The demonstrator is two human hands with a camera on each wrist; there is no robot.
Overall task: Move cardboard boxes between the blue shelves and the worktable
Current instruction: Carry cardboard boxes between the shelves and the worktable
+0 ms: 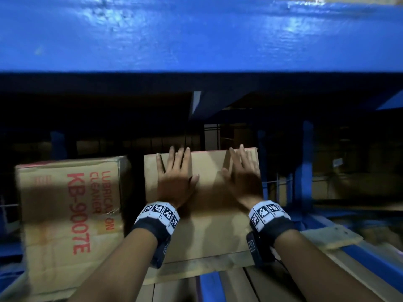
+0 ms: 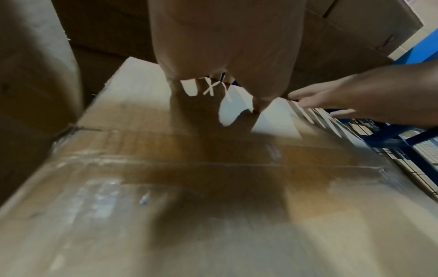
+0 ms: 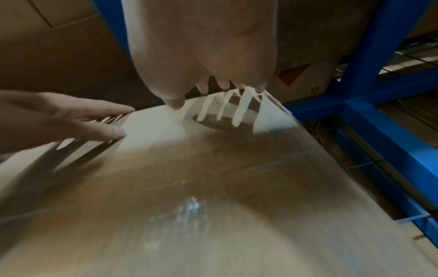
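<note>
A plain cardboard box (image 1: 207, 192) lies on the blue shelf (image 1: 196, 35) level in front of me, its taped top (image 2: 213, 168) facing up. My left hand (image 1: 174, 171) rests flat on the box top with fingers spread and straight, reaching toward the far edge. My right hand (image 1: 242, 171) lies flat on the same top, near the right side, fingers straight too. In the left wrist view the left hand (image 2: 225, 56) hovers over the box (image 2: 142, 187) and the right hand (image 2: 343, 101) shows at the right. In the right wrist view the right hand (image 3: 208, 56) is over the box (image 3: 189, 187).
A second box printed KB-9000TE (image 1: 72, 214) stands just left of the plain one. A thick blue beam crosses overhead. Blue uprights (image 3: 369, 56) and wire mesh (image 2: 414, 150) lie to the right. More boxes (image 2: 331, 37) sit behind in the dark.
</note>
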